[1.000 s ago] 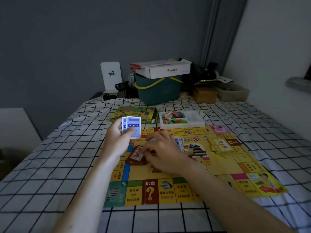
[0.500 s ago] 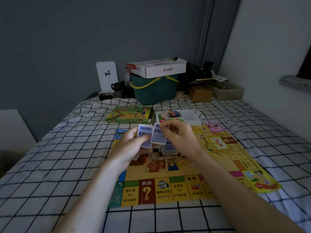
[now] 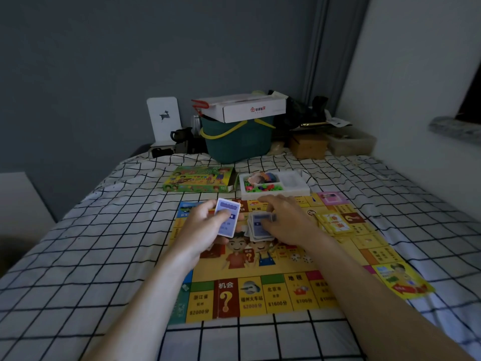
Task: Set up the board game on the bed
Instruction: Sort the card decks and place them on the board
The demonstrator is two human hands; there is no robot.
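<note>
The room is dim, with a cool blue-grey cast. Soft light falls from the right, brightening the white wall (image 3: 416, 74) while the grey wall (image 3: 104, 61) opposite stays dark. Shadows are faint and diffuse; there is no glare. Wide-angle distortion bends the bed (image 3: 65, 256) grid lines toward the edges. Fine print on the board (image 3: 260, 295) is soft and slightly blurred.
</note>
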